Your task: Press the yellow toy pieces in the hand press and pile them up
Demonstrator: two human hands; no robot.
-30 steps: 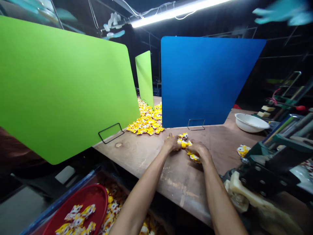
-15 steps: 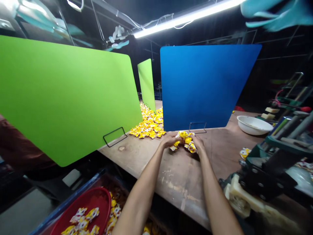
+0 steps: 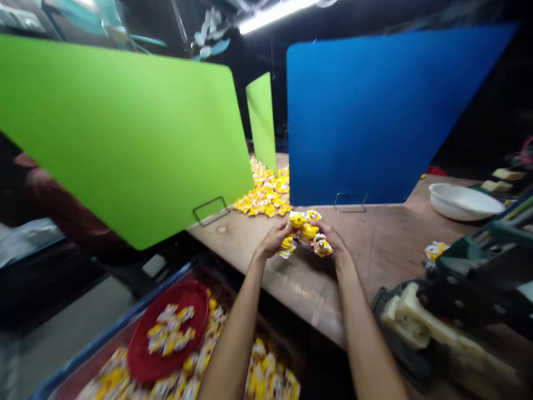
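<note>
Left hand (image 3: 272, 240): partly hidden from you by yellow-white pieces (image 3: 308, 230)
Green panel (image 3: 129, 139): cut off at your left
Machine (image 3: 462, 297): blurred

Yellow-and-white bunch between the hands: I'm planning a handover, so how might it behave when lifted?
Held between the left hand and right hand, the bunch looks made of several small pieces, so some could slip free. Their irregular outlines suggest little rolling.

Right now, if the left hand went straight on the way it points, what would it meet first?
The left hand would first meet the yellow-and-white pieces it is gripping; beyond them, probably the blue panel, though depth is unclear.
</note>
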